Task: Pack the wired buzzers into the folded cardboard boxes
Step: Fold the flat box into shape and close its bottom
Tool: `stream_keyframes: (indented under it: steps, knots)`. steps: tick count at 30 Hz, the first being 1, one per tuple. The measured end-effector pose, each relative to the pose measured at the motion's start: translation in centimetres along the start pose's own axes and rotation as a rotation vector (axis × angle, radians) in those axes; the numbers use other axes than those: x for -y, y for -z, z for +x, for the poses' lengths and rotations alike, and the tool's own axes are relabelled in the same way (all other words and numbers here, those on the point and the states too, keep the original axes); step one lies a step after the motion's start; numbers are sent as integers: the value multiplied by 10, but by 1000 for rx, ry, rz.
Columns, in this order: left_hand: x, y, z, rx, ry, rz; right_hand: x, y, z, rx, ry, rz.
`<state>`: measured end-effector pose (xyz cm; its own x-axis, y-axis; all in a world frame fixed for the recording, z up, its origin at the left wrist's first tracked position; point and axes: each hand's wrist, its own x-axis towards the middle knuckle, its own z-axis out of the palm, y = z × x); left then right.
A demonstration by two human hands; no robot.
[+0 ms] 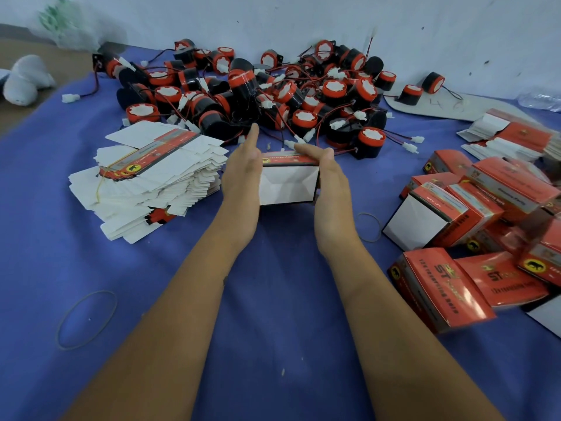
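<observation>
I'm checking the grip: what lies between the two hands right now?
In the head view, a folded cardboard box sits between the left hand and right hand, its white face toward the camera.

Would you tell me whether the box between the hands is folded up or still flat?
Folded up: the box shows a squared white face.
</observation>
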<state>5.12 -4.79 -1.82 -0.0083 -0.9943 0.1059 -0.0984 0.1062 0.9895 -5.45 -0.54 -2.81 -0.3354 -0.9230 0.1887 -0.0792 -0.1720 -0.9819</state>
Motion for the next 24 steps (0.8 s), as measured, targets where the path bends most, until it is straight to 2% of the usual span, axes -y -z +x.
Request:
stream_keyframes:
  steps: [3, 6, 10, 14, 19, 21, 24]
  knots:
    - [10, -1, -11, 56, -44, 20, 0, 3, 1, -72, 103, 123]
    - [23, 6, -16, 136, -70, -96, -2, 0, 1, -27, 154, 134]
    - [28, 11, -4, -54, -20, -26, -11, -2, 6, -4, 75, -54]
    - [31, 10, -3, -233, -31, 40, -21, 9, 23, -129, 24, -406]
    - [30, 15, 3, -455, -24, 102, -26, 24, 54, -230, -85, -623]
    - [30, 19, 5, -484, -25, 79, -29, 27, 67, -280, -97, -686]
    - [29, 19, 3, -410, -38, 44, -30, 32, 90, -474, -133, -656]
